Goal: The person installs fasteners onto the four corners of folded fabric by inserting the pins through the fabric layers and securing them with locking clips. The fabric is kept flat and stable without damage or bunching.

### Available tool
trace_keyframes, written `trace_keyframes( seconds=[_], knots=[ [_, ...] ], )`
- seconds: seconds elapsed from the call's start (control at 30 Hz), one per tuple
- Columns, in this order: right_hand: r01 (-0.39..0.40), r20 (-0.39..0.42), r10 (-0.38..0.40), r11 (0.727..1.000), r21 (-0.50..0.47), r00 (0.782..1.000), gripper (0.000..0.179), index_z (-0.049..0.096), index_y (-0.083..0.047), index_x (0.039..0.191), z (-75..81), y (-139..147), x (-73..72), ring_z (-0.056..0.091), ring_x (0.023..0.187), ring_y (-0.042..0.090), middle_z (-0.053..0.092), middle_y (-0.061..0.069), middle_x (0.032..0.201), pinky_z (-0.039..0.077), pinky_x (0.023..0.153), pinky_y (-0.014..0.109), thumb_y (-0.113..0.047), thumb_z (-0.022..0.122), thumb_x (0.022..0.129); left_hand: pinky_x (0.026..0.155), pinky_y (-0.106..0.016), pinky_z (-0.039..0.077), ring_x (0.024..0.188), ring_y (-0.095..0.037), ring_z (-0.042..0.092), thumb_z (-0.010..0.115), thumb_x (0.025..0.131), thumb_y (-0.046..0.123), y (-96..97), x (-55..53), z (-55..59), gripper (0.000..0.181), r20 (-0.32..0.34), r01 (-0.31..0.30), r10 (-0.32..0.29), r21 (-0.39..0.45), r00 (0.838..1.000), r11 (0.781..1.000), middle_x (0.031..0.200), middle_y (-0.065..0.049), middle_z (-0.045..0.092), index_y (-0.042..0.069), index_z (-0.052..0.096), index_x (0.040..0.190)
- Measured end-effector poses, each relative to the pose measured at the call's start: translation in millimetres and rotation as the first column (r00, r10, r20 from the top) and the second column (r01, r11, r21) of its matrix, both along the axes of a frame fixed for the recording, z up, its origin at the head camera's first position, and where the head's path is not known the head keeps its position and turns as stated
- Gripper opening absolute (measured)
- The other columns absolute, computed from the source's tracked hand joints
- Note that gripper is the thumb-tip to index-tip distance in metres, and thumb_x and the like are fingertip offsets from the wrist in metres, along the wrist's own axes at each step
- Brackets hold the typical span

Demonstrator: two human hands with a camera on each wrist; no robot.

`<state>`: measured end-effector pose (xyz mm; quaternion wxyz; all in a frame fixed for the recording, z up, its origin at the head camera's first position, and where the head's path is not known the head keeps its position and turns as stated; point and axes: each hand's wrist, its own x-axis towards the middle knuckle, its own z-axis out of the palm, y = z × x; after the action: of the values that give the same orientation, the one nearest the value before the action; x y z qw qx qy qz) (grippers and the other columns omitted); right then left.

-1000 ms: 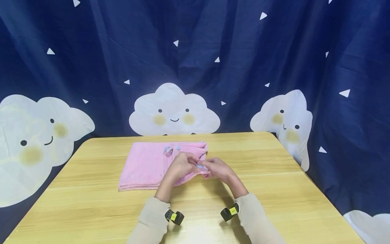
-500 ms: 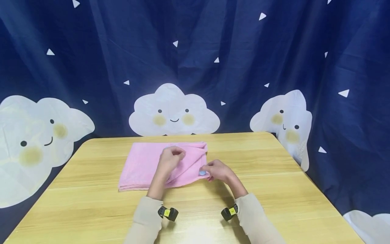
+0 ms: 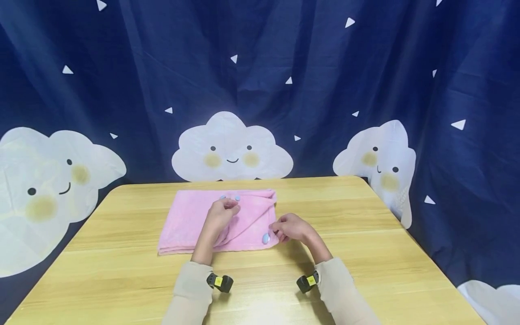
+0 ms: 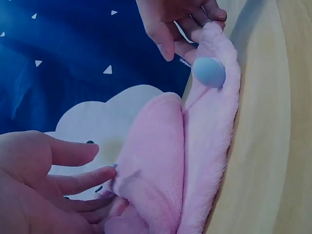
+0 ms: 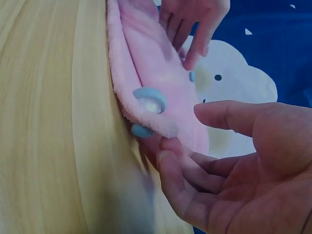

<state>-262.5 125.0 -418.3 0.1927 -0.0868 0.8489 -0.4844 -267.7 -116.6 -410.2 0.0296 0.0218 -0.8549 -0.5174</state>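
A pink plush cloth [image 3: 187,219] lies folded on the table, its right part layered in slanting folds. Near its front right corner sits a round light-blue fastener [image 3: 266,238]; the right wrist view shows blue parts of this fastener [image 5: 152,100] on both sides of the cloth edge. My right hand [image 3: 291,227] is at that corner, fingertips against the edge and thumb held apart. Over the cloth's middle is my left hand [image 3: 219,215], its fingers extended against the folds in the left wrist view. Two more blue spots, one a round fastener [image 3: 237,198], show just beyond it.
The wooden table [image 3: 365,253] spreads around the cloth, with rounded far corners. Behind it hangs a dark blue curtain [image 3: 260,90] printed with white clouds and triangles. A black camera [image 3: 220,283] is strapped on the left wrist, another camera [image 3: 307,282] on the right.
Both hands were together at the right corner, around the blue fastener. The left hand has moved left over the cloth; the right has stayed, and the corner now lies flatter with the fastener exposed.
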Motion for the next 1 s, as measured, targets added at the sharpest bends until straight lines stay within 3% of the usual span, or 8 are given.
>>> trace_keyframes(
  seconds=[0.17,0.27,0.43,0.57,0.63,0.7,0.83,1.0],
  knots=[
    [0.037,-0.007,-0.037,0.999,-0.017,0.999,0.022,0.063,0.003,0.092,0.3,-0.8,-1.0,0.058,0.068,0.016,0.060,0.007,0.073,0.059,0.073,0.039,-0.018,0.059,0.099,0.096,-0.043,0.053,0.111,-0.032,0.066,0.069,0.089,0.007,2.7,0.0,-0.4,0.024,-0.060,-0.094,0.096,0.039,0.994,0.995,0.115,-0.015,0.074,0.005,0.075,0.112],
    [0.064,-0.019,-0.065,0.997,-0.035,0.998,0.022,0.063,0.004,0.092,1.1,-1.7,-1.2,0.057,0.068,0.017,0.060,0.008,0.073,0.058,0.072,0.039,-0.017,0.057,0.099,0.092,-0.042,0.053,0.100,-0.029,0.068,0.071,0.082,0.000,3.8,-0.9,0.2,0.029,-0.047,-0.114,0.119,0.106,0.992,0.988,0.104,-0.013,0.075,0.005,0.074,0.110],
    [0.102,-0.026,-0.104,0.992,-0.072,0.994,0.022,0.064,0.006,0.093,3.3,-3.2,-0.9,0.058,0.067,0.018,0.061,0.010,0.074,0.056,0.069,0.036,-0.014,0.056,0.099,0.104,-0.046,0.047,0.098,-0.024,0.062,0.072,0.073,-0.009,3.8,-2.3,0.5,0.070,0.068,-0.033,0.019,0.210,0.998,0.977,0.110,-0.013,0.069,0.004,0.055,0.140],
    [0.113,-0.010,-0.114,0.988,-0.108,0.993,0.020,0.063,0.006,0.093,3.1,-4.0,-1.1,0.056,0.065,0.017,0.060,0.010,0.072,0.053,0.065,0.033,-0.012,0.056,0.098,0.082,-0.037,0.055,0.080,-0.015,0.052,0.069,0.068,-0.014,3.7,0.1,-0.6,0.083,0.131,0.024,-0.055,0.230,0.990,0.973,0.099,-0.007,0.058,0.001,0.047,0.147],
    [0.118,-0.004,-0.119,0.986,-0.120,0.993,0.020,0.063,0.006,0.093,2.8,-4.4,-1.2,0.055,0.064,0.016,0.060,0.009,0.071,0.052,0.064,0.032,-0.011,0.055,0.097,0.068,-0.030,0.052,0.073,-0.014,0.048,0.070,0.071,-0.011,4.2,0.5,-1.7,0.076,0.138,0.039,-0.068,0.203,0.988,0.978,0.090,-0.003,0.053,-0.001,0.050,0.143],
    [0.122,0.001,-0.123,0.984,-0.131,0.992,0.019,0.063,0.007,0.093,3.0,-4.8,-1.2,0.055,0.064,0.016,0.059,0.009,0.070,0.051,0.063,0.031,-0.011,0.056,0.097,0.065,-0.026,0.050,0.071,-0.014,0.050,0.072,0.077,-0.003,4.3,1.1,-3.2,0.062,0.124,0.051,-0.068,0.130,0.990,0.990,0.080,-0.001,0.052,-0.002,0.055,0.137],
    [0.125,0.008,-0.126,0.981,-0.149,0.992,0.019,0.063,0.009,0.093,4.2,-5.2,-0.8,0.054,0.063,0.016,0.058,0.009,0.070,0.049,0.062,0.030,-0.009,0.056,0.096,0.073,-0.028,0.049,0.077,-0.019,0.059,0.072,0.090,0.016,5.2,1.7,-5.6,0.041,0.080,0.036,-0.037,0.009,0.996,0.999,0.079,-0.004,0.062,-0.002,0.062,0.126],
    [0.143,-0.013,-0.147,0.977,-0.159,0.989,0.019,0.065,0.010,0.091,5.8,-4.7,0.0,0.056,0.063,0.016,0.060,0.009,0.070,0.051,0.063,0.031,-0.006,0.057,0.095,0.080,-0.036,0.049,0.086,-0.024,0.063,0.074,0.087,0.015,7.4,2.7,-7.6,0.031,0.061,0.007,-0.002,-0.077,0.998,0.997,0.092,-0.008,0.069,0.003,0.065,0.114]
  ],
)
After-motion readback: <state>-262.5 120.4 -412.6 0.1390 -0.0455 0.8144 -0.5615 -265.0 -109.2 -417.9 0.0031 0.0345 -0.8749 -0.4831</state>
